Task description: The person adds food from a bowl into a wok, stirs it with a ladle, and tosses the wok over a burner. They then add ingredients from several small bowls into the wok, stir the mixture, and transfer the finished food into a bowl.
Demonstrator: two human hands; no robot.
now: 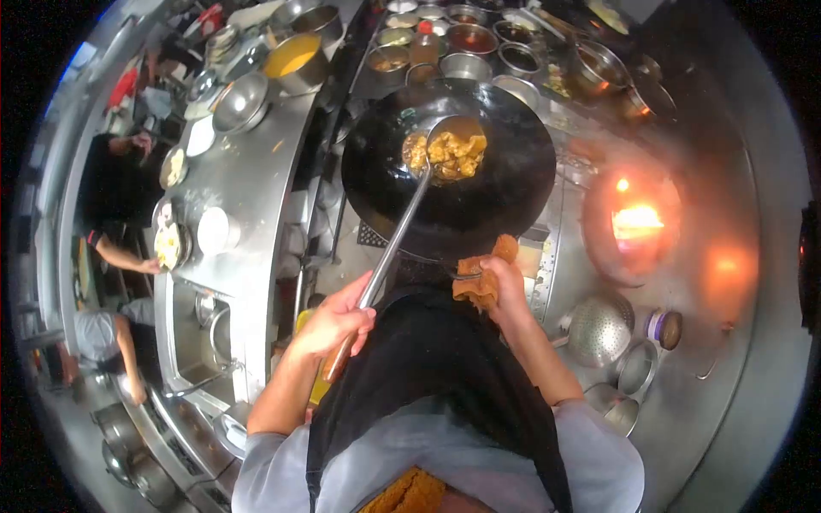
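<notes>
My left hand (336,323) is wrapped round the long handle of a ladle (400,229), near its wooden end. The ladle's bowl rests in a large black wok (513,192), among pieces of glossy yellow-brown food (460,156). A folded orange-brown cloth (475,289) is gripped in my right hand (508,289) at the wok's near rim. A metal loop, apparently the wok's handle, shows at the cloth's left edge; the rest of it is hidden by the cloth.
Flames burn in a stove opening (637,222) on the right, with a perforated strainer (601,329) nearer me. Several sauce pots, one with red sauce (472,38), stand beyond the wok. A steel counter (256,179) on the left holds bowls and plates; other people work past it.
</notes>
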